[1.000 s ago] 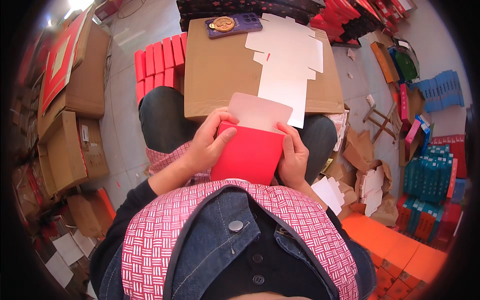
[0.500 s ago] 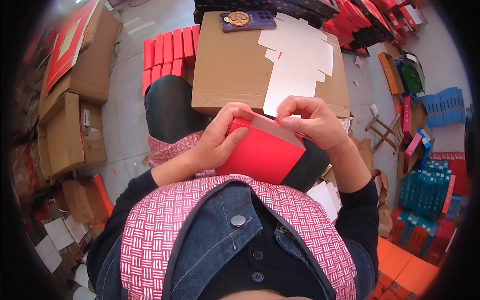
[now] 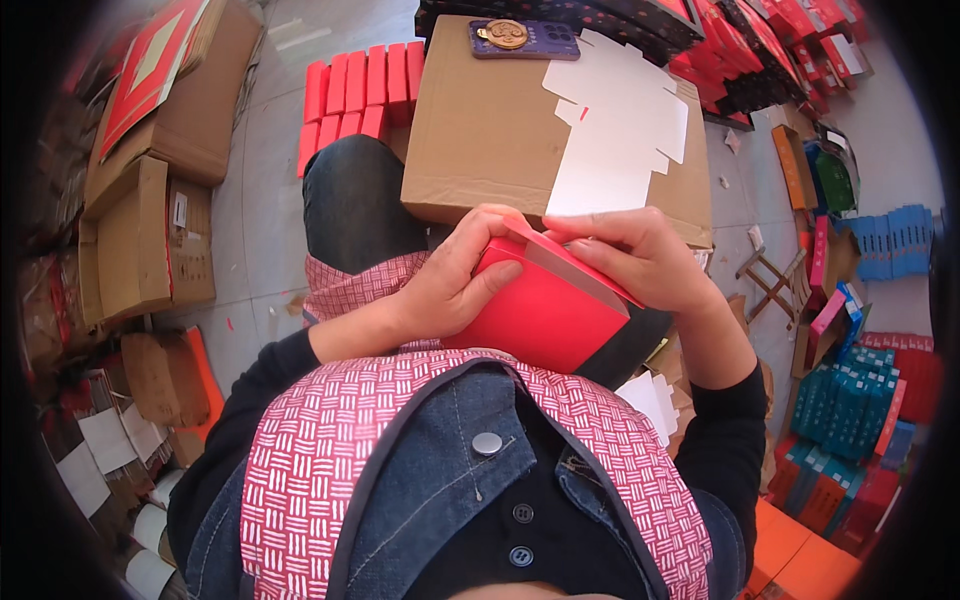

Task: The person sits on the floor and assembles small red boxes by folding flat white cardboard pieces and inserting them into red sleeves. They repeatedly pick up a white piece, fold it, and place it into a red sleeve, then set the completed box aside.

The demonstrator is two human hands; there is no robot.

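Note:
A red cardboard box (image 3: 540, 310) rests against my lap, its grey-white inside showing at the far end. My left hand (image 3: 465, 270) wraps round its left side, thumb on the near face and fingers over the far edge. With fingers bent together, my right hand (image 3: 635, 255) grips the red flap at the box's upper right edge. Just beyond both hands, flat white box blanks (image 3: 610, 130) lie on a brown carton (image 3: 480, 130). The undersides of the fingers and the box's far side are hidden.
On the carton's far edge lies a purple phone (image 3: 550, 42) with a round gold ornament. Red boxes (image 3: 345, 90) stand in rows to its left. An open brown carton (image 3: 140, 240) is at the left; blue packages (image 3: 885, 240), teal packages (image 3: 848, 395) and a folding wooden stool (image 3: 770, 280) are at the right.
My right hand has moved from pinching at the box's far edge to lying along the flap, which is now bent over more. The whole view has shifted slightly.

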